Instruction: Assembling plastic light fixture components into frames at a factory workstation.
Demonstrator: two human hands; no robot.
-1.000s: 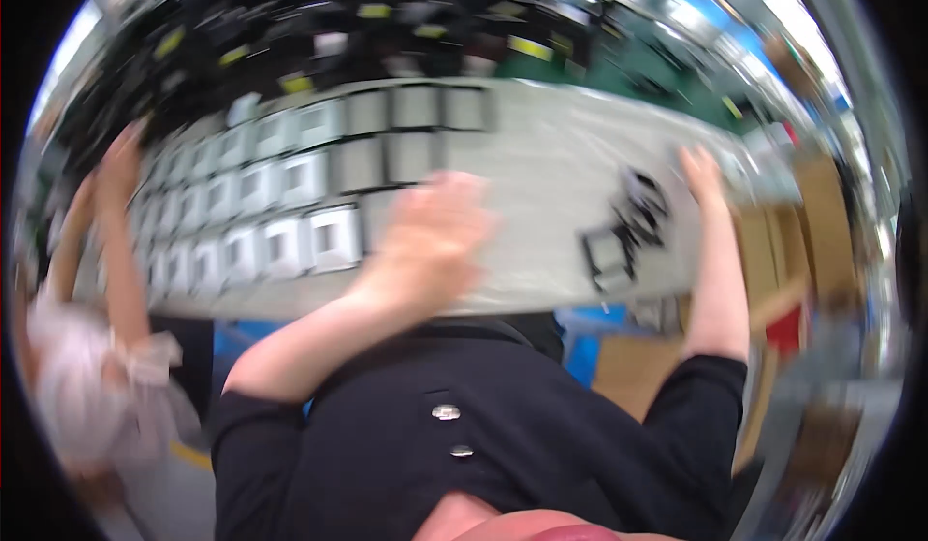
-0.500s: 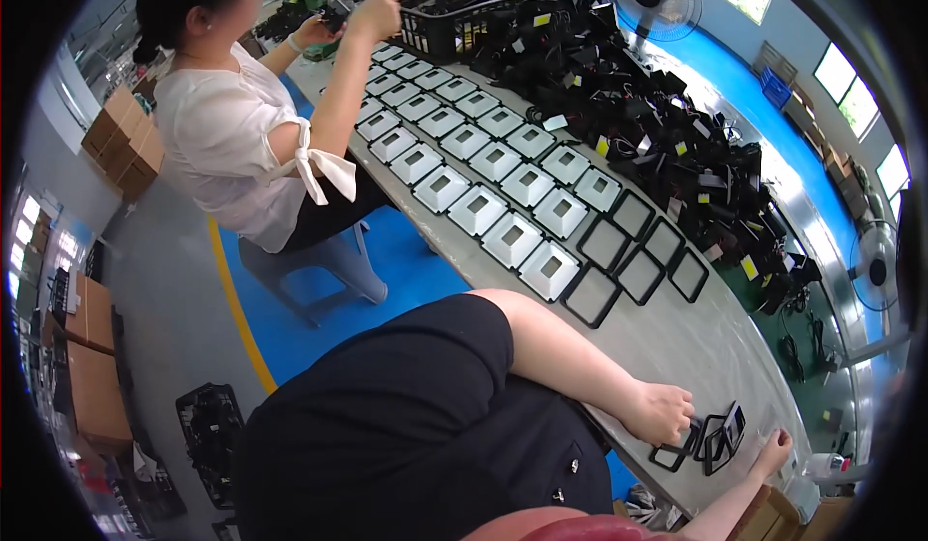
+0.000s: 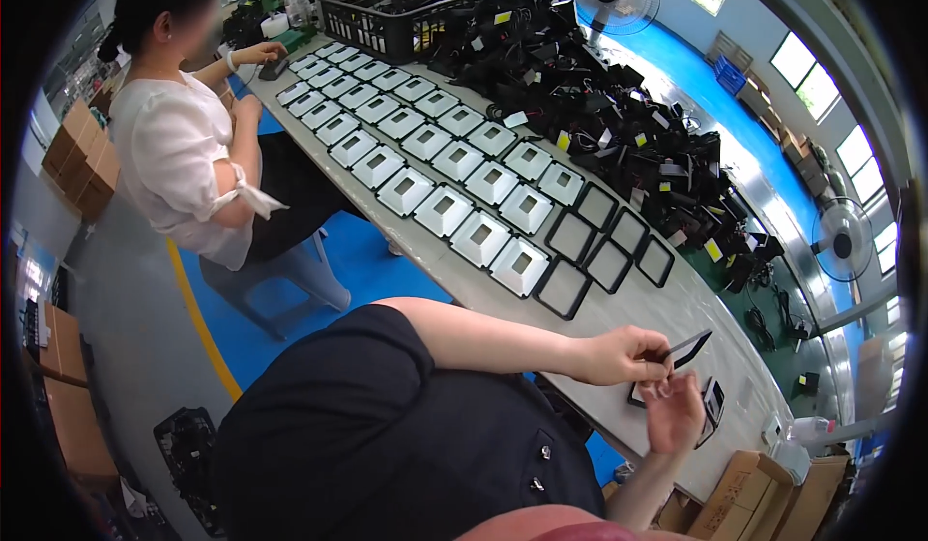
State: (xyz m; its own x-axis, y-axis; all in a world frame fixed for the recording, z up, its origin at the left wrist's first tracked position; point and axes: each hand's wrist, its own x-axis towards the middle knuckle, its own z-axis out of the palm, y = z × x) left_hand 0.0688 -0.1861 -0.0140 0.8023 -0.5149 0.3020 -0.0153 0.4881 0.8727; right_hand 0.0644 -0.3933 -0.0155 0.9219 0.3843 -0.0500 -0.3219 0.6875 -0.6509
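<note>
My left hand [image 3: 628, 355] pinches a black rectangular frame [image 3: 691, 348], raised above the table and seen almost edge-on. Just below it, my right hand [image 3: 675, 413] is brought up with fingertips drawn together close to the left fingers. What those fingertips hold, if anything, is too small to make out. Behind the right hand, more black frames [image 3: 712, 401] lie in a loose pile, partly covered. Farther along the table, several bare black frames [image 3: 564, 288] lie flat beside rows of silver-white trays [image 3: 520, 267], each in a black frame with a rectangular opening.
A co-worker [image 3: 179, 145] in a white top sits at the far left. Beyond the rows are a black crate [image 3: 387, 24] and a heap of black cabled parts [image 3: 619, 96]. A cardboard box [image 3: 744, 497] stands by the near right end of the table [image 3: 667, 314].
My left hand has lifted a black frame off the table. My right hand has moved left from the table's right side to meet it. The co-worker's hands have lowered.
</note>
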